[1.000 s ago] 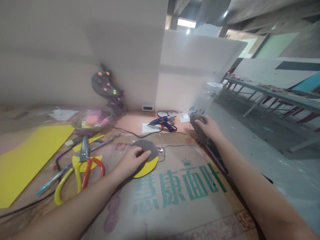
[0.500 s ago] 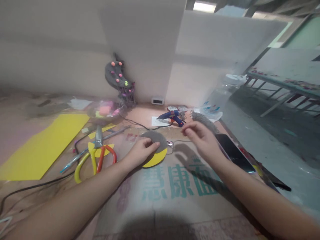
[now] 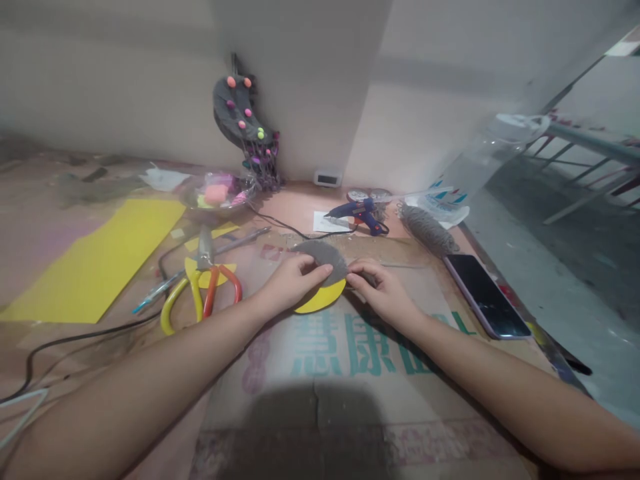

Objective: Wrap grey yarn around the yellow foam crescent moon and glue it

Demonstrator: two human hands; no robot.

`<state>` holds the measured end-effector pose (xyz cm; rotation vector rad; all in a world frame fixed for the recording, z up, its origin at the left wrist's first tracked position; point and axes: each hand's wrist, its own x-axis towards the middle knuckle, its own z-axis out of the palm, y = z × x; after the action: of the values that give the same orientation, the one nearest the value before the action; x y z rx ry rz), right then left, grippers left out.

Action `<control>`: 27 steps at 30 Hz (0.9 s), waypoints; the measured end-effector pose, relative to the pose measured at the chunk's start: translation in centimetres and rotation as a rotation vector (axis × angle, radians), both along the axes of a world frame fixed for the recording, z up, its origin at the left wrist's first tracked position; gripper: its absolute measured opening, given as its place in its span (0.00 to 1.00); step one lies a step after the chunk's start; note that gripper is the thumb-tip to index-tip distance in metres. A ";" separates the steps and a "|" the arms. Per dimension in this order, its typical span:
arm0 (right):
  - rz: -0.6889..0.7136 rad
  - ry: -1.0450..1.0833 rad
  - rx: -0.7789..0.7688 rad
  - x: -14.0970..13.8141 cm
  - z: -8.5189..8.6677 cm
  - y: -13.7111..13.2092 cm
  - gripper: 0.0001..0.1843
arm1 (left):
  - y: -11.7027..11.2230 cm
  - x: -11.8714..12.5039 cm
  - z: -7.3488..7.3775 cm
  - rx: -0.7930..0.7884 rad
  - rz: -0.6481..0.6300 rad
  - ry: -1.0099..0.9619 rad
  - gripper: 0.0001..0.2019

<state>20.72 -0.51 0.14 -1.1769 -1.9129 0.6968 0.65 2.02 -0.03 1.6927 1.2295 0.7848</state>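
My left hand (image 3: 300, 279) grips a flat round piece, its thumb on top and its fingers at the left rim. The piece is a grey disc (image 3: 327, 253) with a yellow crescent (image 3: 320, 300) showing along its near edge. At its right edge, my right hand (image 3: 377, 287) has thumb and forefinger pinched together; whatever is between them is too small to make out. Both hands are over a printed cardboard sheet (image 3: 320, 373). Left of them are pliers (image 3: 205, 280) with one yellow and one red handle, lying on yellow scraps.
Behind the hands lies a blue glue gun (image 3: 357, 212) with a black cord. Grey yarn (image 3: 427, 230), a phone (image 3: 487, 293) and a clear bottle (image 3: 475, 160) line the right. A yellow sheet (image 3: 105, 260) lies left. A grey crescent ornament (image 3: 237, 113) stands by the wall.
My right hand has come down and left to the disc's right edge. My left hand keeps its hold on the piece. The camera view has tilted down and shifted.
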 end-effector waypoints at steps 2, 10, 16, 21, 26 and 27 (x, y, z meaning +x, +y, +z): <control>-0.005 0.013 -0.030 -0.1 -0.1 -0.1 0.06 | -0.1 0.1 0.1 0.008 0.002 0.006 0.19; -0.028 -0.023 0.012 -0.3 0.1 -0.2 0.07 | -0.1 0.0 -0.1 0.005 -0.020 0.021 0.23; 0.003 0.013 0.014 0.0 0.3 -0.4 0.18 | -0.1 0.0 -0.1 -0.022 -0.016 -0.016 0.22; -0.023 0.004 -0.026 0.0 -0.2 -0.2 0.07 | 0.1 0.0 -0.3 0.000 -0.002 0.003 0.23; -0.036 -0.011 -0.021 -0.1 -0.5 -0.2 0.05 | 0.0 0.0 -0.4 0.013 -0.002 0.040 0.23; -0.037 -0.013 -0.020 -0.1 -0.5 -0.2 0.05 | 0.0 0.0 -0.4 0.012 -0.010 0.039 0.23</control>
<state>20.60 -0.70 -0.33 -1.2288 -1.8943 0.6917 0.64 2.01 -0.38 1.7300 1.2444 0.7575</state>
